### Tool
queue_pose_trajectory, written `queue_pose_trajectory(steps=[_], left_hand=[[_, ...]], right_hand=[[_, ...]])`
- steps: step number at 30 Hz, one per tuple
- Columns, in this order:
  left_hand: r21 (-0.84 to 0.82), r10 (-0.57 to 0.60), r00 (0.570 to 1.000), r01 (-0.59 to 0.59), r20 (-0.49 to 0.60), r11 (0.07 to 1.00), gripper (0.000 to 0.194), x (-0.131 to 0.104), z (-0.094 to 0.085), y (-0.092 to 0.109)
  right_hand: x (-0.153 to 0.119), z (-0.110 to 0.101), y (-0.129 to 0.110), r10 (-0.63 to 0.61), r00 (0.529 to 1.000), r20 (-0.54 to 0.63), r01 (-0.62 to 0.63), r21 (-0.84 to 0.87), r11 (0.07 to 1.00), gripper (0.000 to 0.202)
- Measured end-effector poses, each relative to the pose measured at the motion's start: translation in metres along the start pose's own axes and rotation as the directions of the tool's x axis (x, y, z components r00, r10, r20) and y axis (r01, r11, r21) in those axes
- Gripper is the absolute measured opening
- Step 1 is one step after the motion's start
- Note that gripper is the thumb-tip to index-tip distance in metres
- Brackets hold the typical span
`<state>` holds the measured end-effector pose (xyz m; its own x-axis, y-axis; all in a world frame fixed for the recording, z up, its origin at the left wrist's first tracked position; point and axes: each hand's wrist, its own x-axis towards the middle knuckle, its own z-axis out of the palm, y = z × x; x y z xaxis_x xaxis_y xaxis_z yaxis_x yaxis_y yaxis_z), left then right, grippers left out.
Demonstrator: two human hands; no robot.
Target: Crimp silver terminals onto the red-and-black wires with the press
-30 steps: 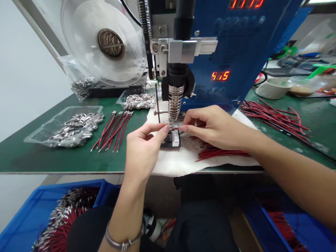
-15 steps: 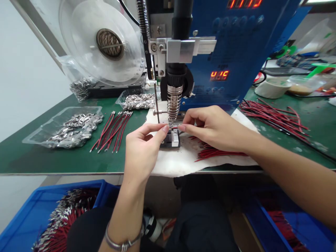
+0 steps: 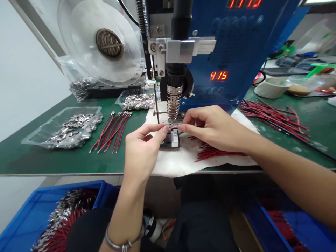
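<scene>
Under the spring-wrapped tip of the soldering machine [image 3: 174, 101], both my hands meet at a small metal fixture [image 3: 175, 138]. My left hand [image 3: 143, 143] pinches thumb and forefinger at the fixture's left side; whatever is between them is too small to make out. From the right, my right hand [image 3: 210, 127] pinches a thin red wire [image 3: 174, 128], a short bit of which shows over the fixture. Beneath that hand a bundle of red and black wires [image 3: 217, 153] rests on a white sheet [image 3: 173, 168].
Left on the green table [image 3: 63, 161] are wires with metal ends [image 3: 111, 131] and a clear tray [image 3: 34, 137] of metal connectors. A second such tray [image 3: 138, 101] stands behind. More wires [image 3: 275, 117] lie right. Blue bins [image 3: 21, 213] sit below the table edge.
The lower red display on the blue machine now reads differently. Both hands keep the same place and pinch.
</scene>
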<state>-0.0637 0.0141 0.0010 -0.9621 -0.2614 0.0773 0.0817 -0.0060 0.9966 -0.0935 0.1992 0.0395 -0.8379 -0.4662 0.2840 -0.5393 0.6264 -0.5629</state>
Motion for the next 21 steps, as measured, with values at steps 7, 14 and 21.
queue_pose_trajectory(steps=[7,14,21], left_hand=[[0.017,0.008,1.000,-0.008,0.009,1.000,0.022,0.0005,-0.0005,-0.0016],[0.017,0.023,1.000,-0.024,0.021,1.000,0.022,0.0006,-0.0029,-0.0035],[0.019,-0.001,1.000,0.000,0.011,1.000,0.021,-0.0006,-0.0013,-0.0018]], right_hand=[[0.0007,0.0013,-0.0013,0.021,1.000,-0.013,-0.021,-0.003,1.000,0.026],[0.0008,0.0030,-0.0033,0.081,0.997,-0.012,-0.080,0.010,0.997,0.024],[0.0005,0.0038,-0.0050,0.120,0.993,-0.013,-0.119,0.036,0.992,0.027]])
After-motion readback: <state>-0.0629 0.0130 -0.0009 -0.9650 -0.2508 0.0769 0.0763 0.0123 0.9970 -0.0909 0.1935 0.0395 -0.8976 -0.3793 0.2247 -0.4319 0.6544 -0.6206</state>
